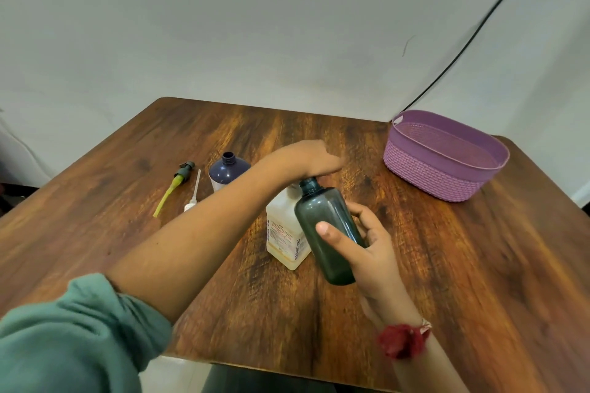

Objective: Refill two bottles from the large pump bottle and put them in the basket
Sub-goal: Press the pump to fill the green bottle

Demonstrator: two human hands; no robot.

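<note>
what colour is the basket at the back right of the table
Purple: the oval woven-pattern plastic basket has a lilac textured wall and a smooth, darker purple rim, seen in the head view.

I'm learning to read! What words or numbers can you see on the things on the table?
White pump bottle, side label: large upright letters, too blurred to read for sure.
White pump bottle, front label: small reddish print, too small to read.
Grey bottle, dark blue bottle, purple basket: no writing visible.
</note>
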